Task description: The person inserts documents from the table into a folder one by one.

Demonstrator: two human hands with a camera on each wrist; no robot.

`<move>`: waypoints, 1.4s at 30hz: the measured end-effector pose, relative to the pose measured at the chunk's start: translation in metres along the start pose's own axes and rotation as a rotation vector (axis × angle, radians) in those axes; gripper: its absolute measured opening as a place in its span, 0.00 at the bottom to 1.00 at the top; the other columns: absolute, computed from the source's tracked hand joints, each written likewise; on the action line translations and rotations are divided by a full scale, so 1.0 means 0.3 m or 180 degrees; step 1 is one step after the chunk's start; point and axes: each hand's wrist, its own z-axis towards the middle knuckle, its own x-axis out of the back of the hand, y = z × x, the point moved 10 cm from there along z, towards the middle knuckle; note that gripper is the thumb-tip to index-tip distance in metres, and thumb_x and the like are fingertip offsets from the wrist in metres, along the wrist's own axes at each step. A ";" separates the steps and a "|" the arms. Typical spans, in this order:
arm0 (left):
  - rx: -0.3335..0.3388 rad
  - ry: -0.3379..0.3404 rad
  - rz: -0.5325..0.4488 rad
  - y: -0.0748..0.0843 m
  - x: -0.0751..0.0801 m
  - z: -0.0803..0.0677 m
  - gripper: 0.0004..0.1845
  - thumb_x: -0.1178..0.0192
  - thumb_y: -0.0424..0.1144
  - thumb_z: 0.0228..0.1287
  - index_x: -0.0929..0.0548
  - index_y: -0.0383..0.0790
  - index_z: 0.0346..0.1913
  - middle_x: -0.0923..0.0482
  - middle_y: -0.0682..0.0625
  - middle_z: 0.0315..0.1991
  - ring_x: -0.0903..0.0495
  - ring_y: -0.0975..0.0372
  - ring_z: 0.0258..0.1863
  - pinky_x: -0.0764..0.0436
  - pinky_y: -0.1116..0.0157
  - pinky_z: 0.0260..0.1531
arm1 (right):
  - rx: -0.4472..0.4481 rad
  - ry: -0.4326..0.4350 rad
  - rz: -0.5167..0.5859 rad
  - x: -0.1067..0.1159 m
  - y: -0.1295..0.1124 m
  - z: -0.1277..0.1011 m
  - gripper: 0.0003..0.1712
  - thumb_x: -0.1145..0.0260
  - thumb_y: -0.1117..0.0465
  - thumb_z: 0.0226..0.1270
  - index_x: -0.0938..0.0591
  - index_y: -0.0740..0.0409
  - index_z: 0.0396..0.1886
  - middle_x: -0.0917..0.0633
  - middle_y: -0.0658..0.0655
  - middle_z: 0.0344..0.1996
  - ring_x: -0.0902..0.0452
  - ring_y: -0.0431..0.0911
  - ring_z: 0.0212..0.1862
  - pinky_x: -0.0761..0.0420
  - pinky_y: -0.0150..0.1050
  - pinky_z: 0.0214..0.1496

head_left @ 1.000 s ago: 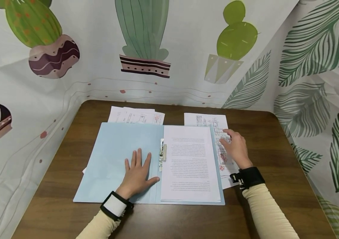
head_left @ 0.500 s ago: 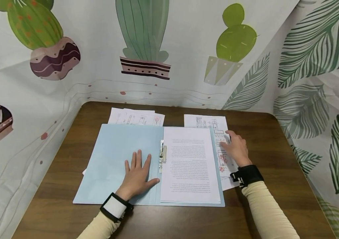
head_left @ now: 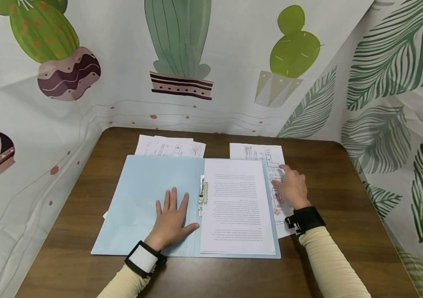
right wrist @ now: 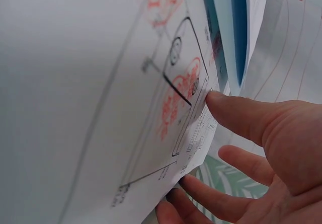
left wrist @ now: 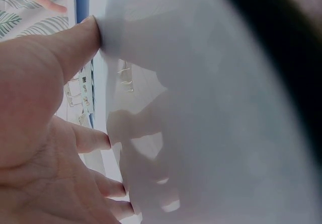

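An open blue folder (head_left: 148,203) was laid on the brown table (head_left: 345,198), a printed page (head_left: 235,203) filed in its right half beside the metal clip (head_left: 202,193). It was pressed flat by the left hand (head_left: 170,217), fingers spread. A diagram sheet (head_left: 271,165) was touched by the right hand (head_left: 291,186), fingers straight. More sheets (head_left: 170,145) were partly covered behind the folder. No writing could be read.

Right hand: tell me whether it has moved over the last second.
Yes, slightly. The right hand slid a little toward the blue folder, staying on the diagram sheet; its wrist sits nearer the folder's right edge.
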 end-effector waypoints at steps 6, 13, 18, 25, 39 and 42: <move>0.0010 -0.0012 -0.0006 -0.001 -0.001 0.000 0.53 0.25 0.58 0.57 0.35 0.31 0.77 0.55 0.24 0.79 0.59 0.31 0.78 0.57 0.25 0.66 | 0.0061 0.0085 0.0005 0.000 -0.005 0.003 0.39 0.28 0.58 0.68 0.31 0.61 0.75 0.25 0.76 0.62 0.34 0.68 0.56 0.31 0.62 0.52; 0.0023 -0.0014 0.0010 0.001 0.000 0.000 0.53 0.25 0.58 0.56 0.35 0.31 0.77 0.55 0.25 0.79 0.58 0.31 0.78 0.56 0.25 0.67 | 0.0100 0.0161 0.0048 0.005 -0.011 0.003 0.38 0.27 0.60 0.66 0.29 0.61 0.74 0.29 0.77 0.63 0.36 0.70 0.58 0.34 0.64 0.55; 0.0015 0.0008 -0.0008 0.001 0.001 -0.003 0.53 0.25 0.58 0.56 0.35 0.31 0.77 0.55 0.24 0.79 0.58 0.31 0.78 0.56 0.25 0.67 | 0.0121 0.0206 0.0112 0.006 -0.012 0.003 0.39 0.26 0.60 0.65 0.29 0.60 0.74 0.33 0.77 0.66 0.37 0.69 0.59 0.34 0.64 0.56; -0.0009 0.0013 -0.0005 0.003 0.003 0.000 0.53 0.25 0.58 0.55 0.35 0.30 0.76 0.55 0.24 0.78 0.58 0.30 0.78 0.56 0.25 0.66 | 0.0157 0.0320 0.0105 0.013 -0.016 0.001 0.39 0.25 0.61 0.64 0.28 0.60 0.73 0.33 0.77 0.65 0.39 0.70 0.60 0.37 0.64 0.58; 0.0014 -0.0027 0.0033 -0.001 0.001 0.000 0.53 0.26 0.59 0.57 0.35 0.31 0.77 0.55 0.24 0.79 0.58 0.31 0.78 0.56 0.25 0.66 | -0.0030 0.0262 0.0427 0.007 0.004 0.003 0.45 0.26 0.66 0.66 0.37 0.57 0.79 0.36 0.75 0.63 0.31 0.65 0.54 0.25 0.59 0.50; 0.0019 -0.0029 0.0031 0.000 0.001 -0.001 0.53 0.26 0.59 0.57 0.35 0.31 0.77 0.55 0.24 0.79 0.58 0.31 0.78 0.56 0.25 0.66 | -0.0067 0.0248 0.0429 0.009 0.008 0.002 0.46 0.27 0.66 0.67 0.39 0.56 0.80 0.32 0.74 0.62 0.28 0.65 0.52 0.24 0.59 0.49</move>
